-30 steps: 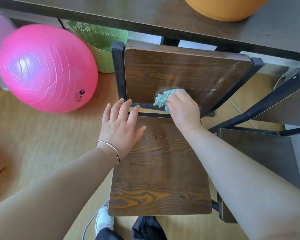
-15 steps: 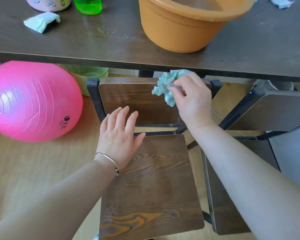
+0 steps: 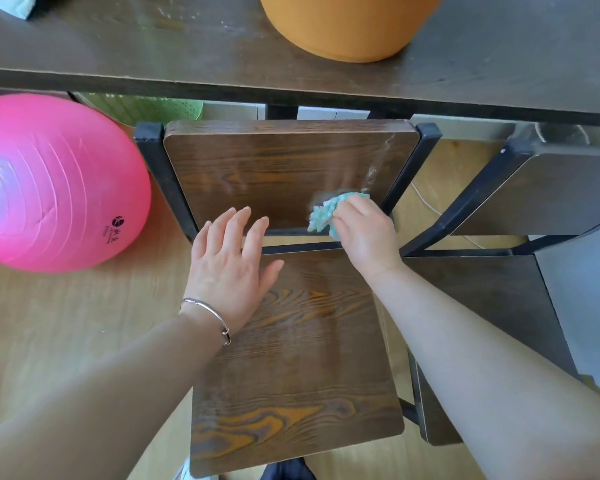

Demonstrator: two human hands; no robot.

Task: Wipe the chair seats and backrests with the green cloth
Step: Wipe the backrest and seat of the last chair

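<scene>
Head view: crumpled green cloth [image 3: 328, 212] is bunched in the right hand [image 3: 366, 233], fingers curled round it and pressing it to the lower right corner of the dark wood-grain backrest [image 3: 274, 171]. The cloth's long axis runs roughly 7 to 1 o'clock, with the loose end toward 7. The backrest tilts away toward the dark wooden table [image 3: 153, 53], its top edge just under the table's near edge. A pale streak runs up the backrest at 12 o'clock from the cloth.

The left hand [image 3: 229, 263] lies flat with fingers spread and straight, holding nothing; its palm is on the far left corner of the brown wood-grain seat [image 3: 291, 368], fingertips over the gap to the backrest.

At 9 o'clock of the chair sits a pink exercise ball [image 3: 49, 181], close to the black frame. At 3 o'clock a second dark chair [image 3: 496, 299] stands just beside it.
</scene>
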